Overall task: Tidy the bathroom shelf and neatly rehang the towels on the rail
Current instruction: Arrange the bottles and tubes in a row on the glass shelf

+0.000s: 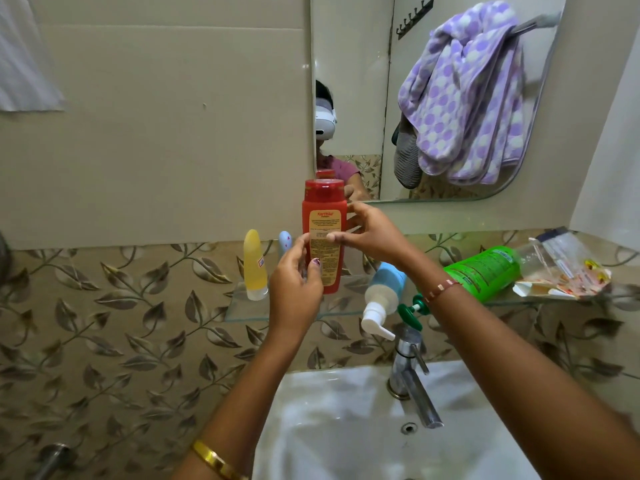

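Observation:
A red bottle [324, 216] with a yellow label stands upright on the glass shelf [242, 311]. My left hand [294, 282] grips its lower left side. My right hand [367, 233] holds its right side at label height. To its left, a yellow tube [255, 265] stands upright, with a small blue tube [285, 240] behind my left hand. A blue pump bottle [384, 292] and a green pump bottle [485, 271] lie on their sides on the shelf under my right forearm. The mirror [349, 46] reflects a bunched purple dotted towel [464, 98] on a rail.
Crumpled packets and a plastic bag [561, 268] clutter the shelf's right end. A chrome tap [412, 368] and white sink [332, 427] sit below the shelf. A white cloth [24, 60] hangs at the top left. Black hooks [414, 19] show in the mirror.

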`<state>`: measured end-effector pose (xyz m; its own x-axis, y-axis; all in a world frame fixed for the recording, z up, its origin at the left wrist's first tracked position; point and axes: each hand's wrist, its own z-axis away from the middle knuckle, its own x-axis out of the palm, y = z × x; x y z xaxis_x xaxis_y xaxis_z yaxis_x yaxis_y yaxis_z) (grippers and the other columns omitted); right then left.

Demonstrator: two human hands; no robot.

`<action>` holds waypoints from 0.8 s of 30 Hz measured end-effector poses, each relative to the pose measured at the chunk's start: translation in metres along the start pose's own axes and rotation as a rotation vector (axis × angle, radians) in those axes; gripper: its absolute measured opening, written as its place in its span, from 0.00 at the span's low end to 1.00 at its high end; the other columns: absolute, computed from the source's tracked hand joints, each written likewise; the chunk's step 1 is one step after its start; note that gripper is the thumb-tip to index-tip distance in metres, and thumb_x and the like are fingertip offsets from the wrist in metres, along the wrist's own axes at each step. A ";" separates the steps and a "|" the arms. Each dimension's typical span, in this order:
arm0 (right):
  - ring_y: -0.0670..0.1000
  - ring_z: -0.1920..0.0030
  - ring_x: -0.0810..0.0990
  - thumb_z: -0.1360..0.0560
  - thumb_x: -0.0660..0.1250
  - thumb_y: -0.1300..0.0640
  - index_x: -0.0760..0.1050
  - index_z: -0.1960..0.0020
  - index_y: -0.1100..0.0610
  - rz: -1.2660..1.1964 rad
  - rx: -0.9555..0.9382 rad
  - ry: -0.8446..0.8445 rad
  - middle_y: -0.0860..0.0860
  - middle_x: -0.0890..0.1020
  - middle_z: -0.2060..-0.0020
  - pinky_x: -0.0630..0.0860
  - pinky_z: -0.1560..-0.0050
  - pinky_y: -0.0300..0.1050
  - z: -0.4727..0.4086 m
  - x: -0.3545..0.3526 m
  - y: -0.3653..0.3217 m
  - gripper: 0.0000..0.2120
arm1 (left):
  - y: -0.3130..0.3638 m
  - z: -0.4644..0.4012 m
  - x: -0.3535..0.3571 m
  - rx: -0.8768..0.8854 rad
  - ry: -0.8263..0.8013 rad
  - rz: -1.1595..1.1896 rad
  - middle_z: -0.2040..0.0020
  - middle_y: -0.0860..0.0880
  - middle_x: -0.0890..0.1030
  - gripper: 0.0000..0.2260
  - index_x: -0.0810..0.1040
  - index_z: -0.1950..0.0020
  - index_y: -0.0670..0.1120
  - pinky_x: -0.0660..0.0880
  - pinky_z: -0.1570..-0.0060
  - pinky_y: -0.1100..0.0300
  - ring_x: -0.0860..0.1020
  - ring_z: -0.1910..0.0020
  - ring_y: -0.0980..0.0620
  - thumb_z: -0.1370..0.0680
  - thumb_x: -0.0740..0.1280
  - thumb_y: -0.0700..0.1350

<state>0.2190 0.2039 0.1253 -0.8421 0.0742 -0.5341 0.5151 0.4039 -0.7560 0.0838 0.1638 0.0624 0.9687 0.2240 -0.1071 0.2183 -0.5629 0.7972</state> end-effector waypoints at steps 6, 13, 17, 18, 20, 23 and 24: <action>0.49 0.51 0.79 0.26 0.64 0.65 0.76 0.43 0.57 0.215 -0.023 -0.075 0.53 0.81 0.50 0.77 0.47 0.46 0.038 -0.030 0.002 0.12 | -0.011 0.032 0.008 -0.050 -0.018 0.123 0.44 0.50 0.79 0.16 0.74 0.38 0.45 0.72 0.47 0.75 0.77 0.45 0.59 0.24 0.60 0.34; 0.53 0.42 0.75 0.32 0.62 0.68 0.75 0.40 0.52 0.662 -0.050 -0.306 0.54 0.79 0.42 0.73 0.43 0.45 0.077 -0.026 0.010 0.23 | -0.017 0.046 0.027 -0.194 -0.116 0.213 0.47 0.48 0.81 0.15 0.76 0.40 0.47 0.75 0.46 0.68 0.78 0.47 0.59 0.24 0.60 0.33; 0.56 0.42 0.75 0.32 0.68 0.62 0.76 0.42 0.50 0.730 -0.136 -0.309 0.54 0.78 0.44 0.75 0.44 0.53 0.080 -0.013 0.015 0.19 | -0.016 0.043 0.031 -0.293 -0.131 0.315 0.48 0.48 0.81 0.15 0.76 0.41 0.46 0.77 0.48 0.62 0.79 0.47 0.53 0.23 0.60 0.33; 0.55 0.41 0.74 0.32 0.69 0.60 0.76 0.43 0.48 0.767 -0.162 -0.295 0.53 0.78 0.43 0.74 0.44 0.54 0.080 -0.009 0.018 0.19 | -0.017 0.043 0.031 -0.311 -0.133 0.339 0.49 0.49 0.81 0.14 0.76 0.41 0.46 0.78 0.52 0.65 0.80 0.48 0.55 0.23 0.60 0.33; 0.55 0.41 0.72 0.32 0.71 0.57 0.76 0.42 0.47 0.836 -0.210 -0.267 0.52 0.77 0.43 0.74 0.44 0.54 0.079 -0.004 0.024 0.19 | -0.017 0.041 0.031 -0.341 -0.133 0.380 0.52 0.52 0.81 0.14 0.76 0.42 0.46 0.78 0.57 0.70 0.80 0.50 0.57 0.23 0.60 0.33; 0.55 0.41 0.72 0.31 0.71 0.57 0.75 0.40 0.47 0.875 -0.248 -0.233 0.51 0.77 0.41 0.72 0.43 0.53 0.077 -0.004 0.028 0.20 | -0.016 0.039 0.029 -0.357 -0.141 0.401 0.53 0.53 0.82 0.14 0.77 0.45 0.49 0.78 0.59 0.70 0.80 0.51 0.56 0.23 0.60 0.33; 0.55 0.40 0.72 0.31 0.70 0.57 0.75 0.40 0.48 0.847 -0.261 -0.212 0.51 0.77 0.40 0.72 0.43 0.53 0.076 -0.006 0.028 0.19 | -0.015 0.039 0.028 -0.353 -0.150 0.401 0.53 0.53 0.81 0.14 0.77 0.46 0.49 0.78 0.59 0.70 0.80 0.51 0.56 0.23 0.60 0.34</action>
<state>0.2505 0.1450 0.0788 -0.1380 0.2816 -0.9496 0.8737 0.4862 0.0173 0.1123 0.1481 0.0243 0.9796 -0.0837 0.1826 -0.1988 -0.2742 0.9409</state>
